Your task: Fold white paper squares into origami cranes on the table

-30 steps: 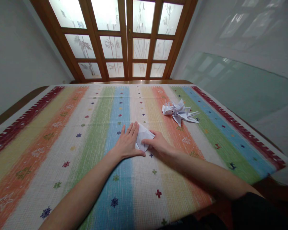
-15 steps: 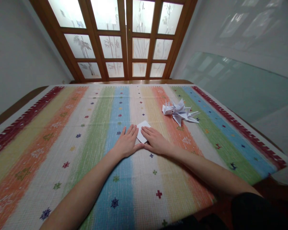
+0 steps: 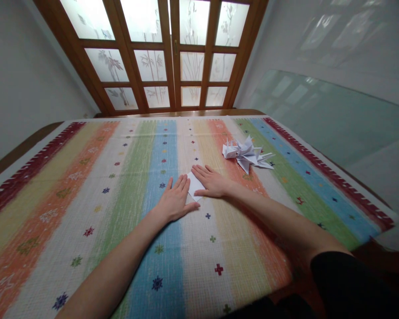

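A small folded white paper (image 3: 194, 186) lies flat on the striped tablecloth (image 3: 86, 186) near the middle of the table. My left hand (image 3: 174, 200) rests flat on the paper's left edge, fingers stretched out and pointing away from me. My right hand (image 3: 211, 181) lies flat over the paper's right and far part, fingers spread and pointing left. Most of the paper is covered by the two hands; only a narrow strip shows between them.
A pile of folded white paper figures (image 3: 246, 153) sits on the cloth to the far right of my hands. Behind the table stands a wooden door with frosted glass panes (image 3: 173, 53). A glass sheet (image 3: 319, 119) leans along the right wall.
The raised paper flap has been pressed flat. My right hand slid forward and leftward over the paper, going from a pinch to flat fingers. My left hand stayed in place.
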`<control>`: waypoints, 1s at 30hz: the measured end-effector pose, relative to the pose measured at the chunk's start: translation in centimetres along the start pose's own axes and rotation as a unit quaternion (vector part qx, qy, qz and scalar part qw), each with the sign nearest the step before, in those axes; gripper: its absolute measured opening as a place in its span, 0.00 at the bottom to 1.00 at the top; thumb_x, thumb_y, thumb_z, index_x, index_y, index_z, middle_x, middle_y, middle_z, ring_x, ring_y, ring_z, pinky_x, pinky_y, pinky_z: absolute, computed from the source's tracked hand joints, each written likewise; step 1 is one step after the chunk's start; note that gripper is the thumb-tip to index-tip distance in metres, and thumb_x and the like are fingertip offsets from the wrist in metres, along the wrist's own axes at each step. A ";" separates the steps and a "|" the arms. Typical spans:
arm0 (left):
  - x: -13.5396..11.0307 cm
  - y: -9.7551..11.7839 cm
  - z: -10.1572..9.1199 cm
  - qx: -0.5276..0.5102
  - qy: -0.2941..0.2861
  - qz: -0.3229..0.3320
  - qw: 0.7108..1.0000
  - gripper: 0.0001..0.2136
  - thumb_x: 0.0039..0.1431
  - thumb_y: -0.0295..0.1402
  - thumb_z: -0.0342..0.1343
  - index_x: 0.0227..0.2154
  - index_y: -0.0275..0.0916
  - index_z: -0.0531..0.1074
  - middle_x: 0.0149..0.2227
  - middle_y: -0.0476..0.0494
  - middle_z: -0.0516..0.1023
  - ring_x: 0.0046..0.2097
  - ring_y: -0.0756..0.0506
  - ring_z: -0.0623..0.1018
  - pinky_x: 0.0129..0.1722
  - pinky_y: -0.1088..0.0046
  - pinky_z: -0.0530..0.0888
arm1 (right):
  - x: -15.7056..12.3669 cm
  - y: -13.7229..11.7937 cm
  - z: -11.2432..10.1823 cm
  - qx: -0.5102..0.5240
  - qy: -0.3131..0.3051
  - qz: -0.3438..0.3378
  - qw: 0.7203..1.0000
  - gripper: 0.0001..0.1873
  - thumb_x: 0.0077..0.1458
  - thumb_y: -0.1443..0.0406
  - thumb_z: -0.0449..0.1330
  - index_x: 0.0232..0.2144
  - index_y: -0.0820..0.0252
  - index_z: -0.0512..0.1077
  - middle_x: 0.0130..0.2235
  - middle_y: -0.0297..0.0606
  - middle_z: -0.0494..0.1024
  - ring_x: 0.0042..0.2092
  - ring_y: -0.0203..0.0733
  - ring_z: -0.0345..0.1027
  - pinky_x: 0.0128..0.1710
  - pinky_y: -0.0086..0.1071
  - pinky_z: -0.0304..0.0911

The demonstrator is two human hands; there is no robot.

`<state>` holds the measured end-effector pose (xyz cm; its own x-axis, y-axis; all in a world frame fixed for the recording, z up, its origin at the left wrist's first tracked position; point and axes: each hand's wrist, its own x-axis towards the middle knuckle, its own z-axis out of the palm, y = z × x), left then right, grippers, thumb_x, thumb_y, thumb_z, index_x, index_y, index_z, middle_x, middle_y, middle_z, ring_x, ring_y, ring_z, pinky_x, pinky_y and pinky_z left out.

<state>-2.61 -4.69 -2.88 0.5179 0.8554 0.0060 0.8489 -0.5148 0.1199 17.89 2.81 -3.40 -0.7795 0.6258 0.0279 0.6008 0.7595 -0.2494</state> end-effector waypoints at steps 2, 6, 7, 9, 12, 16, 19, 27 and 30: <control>0.0 0.1 0.0 -0.001 0.007 0.001 1.000 0.42 0.59 0.60 0.39 0.65 0.29 0.51 0.67 0.25 0.53 0.69 0.33 0.52 0.65 0.46 0.48 | -0.3 0.0 0.0 -0.006 0.000 0.008 1.000 0.51 0.55 0.38 0.50 0.66 0.70 0.48 0.68 0.58 0.47 0.69 0.59 0.39 0.67 0.55 0.38; 0.0 0.0 0.2 -0.003 0.007 -0.004 1.000 0.44 0.58 0.61 0.41 0.65 0.28 0.50 0.67 0.24 0.52 0.69 0.33 0.51 0.65 0.45 0.47 | -2.1 0.0 0.2 -0.005 0.005 0.030 1.000 0.51 0.55 0.39 0.49 0.66 0.73 0.47 0.68 0.61 0.47 0.69 0.61 0.38 0.66 0.56 0.38; -0.1 0.0 0.3 -0.004 0.009 -0.005 1.000 0.44 0.58 0.61 0.41 0.66 0.28 0.49 0.67 0.24 0.52 0.69 0.32 0.51 0.65 0.45 0.47 | -2.7 0.0 0.4 0.000 0.012 0.032 0.999 0.52 0.55 0.39 0.50 0.67 0.72 0.47 0.68 0.61 0.47 0.69 0.61 0.38 0.66 0.56 0.38; -0.1 -0.1 0.5 -0.006 0.016 -0.005 1.000 0.44 0.58 0.60 0.42 0.67 0.30 0.45 0.67 0.25 0.52 0.69 0.32 0.51 0.65 0.45 0.47 | -4.0 0.0 0.5 0.012 0.023 0.030 0.999 0.52 0.55 0.39 0.51 0.67 0.70 0.46 0.68 0.60 0.47 0.69 0.60 0.37 0.66 0.57 0.38; -0.1 -0.1 0.5 -0.009 0.022 -0.005 1.000 0.45 0.58 0.59 0.44 0.67 0.30 0.41 0.67 0.24 0.51 0.69 0.32 0.51 0.64 0.44 0.47 | -5.6 0.1 0.3 0.045 0.033 0.028 0.998 0.51 0.54 0.42 0.54 0.67 0.67 0.45 0.68 0.57 0.48 0.69 0.59 0.39 0.66 0.56 0.40; -0.1 0.1 0.1 -0.016 0.023 -0.023 0.999 0.47 0.56 0.58 0.47 0.67 0.28 0.40 0.67 0.23 0.50 0.69 0.32 0.49 0.65 0.46 0.47 | -6.4 0.0 -0.3 0.152 0.102 0.082 0.980 0.42 0.58 0.51 0.57 0.67 0.61 0.48 0.66 0.54 0.56 0.66 0.58 0.51 0.63 0.57 0.51; -0.2 0.1 0.0 -0.027 0.039 -0.026 0.999 0.48 0.56 0.58 0.49 0.67 0.29 0.38 0.68 0.22 0.48 0.69 0.32 0.48 0.64 0.46 0.49 | -6.2 -0.5 -0.3 0.260 0.140 0.111 0.949 0.37 0.59 0.58 0.57 0.66 0.57 0.49 0.63 0.52 0.63 0.62 0.54 0.60 0.60 0.54 0.57; -0.2 -0.2 0.3 -0.056 0.072 -0.018 0.996 0.48 0.56 0.55 0.51 0.67 0.31 0.32 0.67 0.23 0.51 0.68 0.32 0.53 0.63 0.47 0.53 | -4.9 -2.4 -0.3 0.465 0.169 0.118 0.861 0.38 0.50 0.68 0.55 0.63 0.55 0.51 0.53 0.47 0.74 0.53 0.48 0.69 0.52 0.46 0.66; -0.2 -0.2 0.2 -0.070 0.072 -0.022 0.995 0.49 0.54 0.55 0.53 0.67 0.32 0.34 0.67 0.23 0.52 0.67 0.32 0.55 0.63 0.47 0.53 | -4.8 -2.4 -0.5 0.504 0.156 0.128 0.840 0.31 0.47 0.70 0.50 0.56 0.55 0.58 0.50 0.44 0.77 0.50 0.47 0.71 0.49 0.46 0.67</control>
<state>-2.89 -4.73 -3.15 0.4517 0.8814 0.1382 0.8422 -0.4723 0.2599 20.31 -1.89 -2.46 -0.4689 0.8812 0.0604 0.1636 0.1539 -0.9744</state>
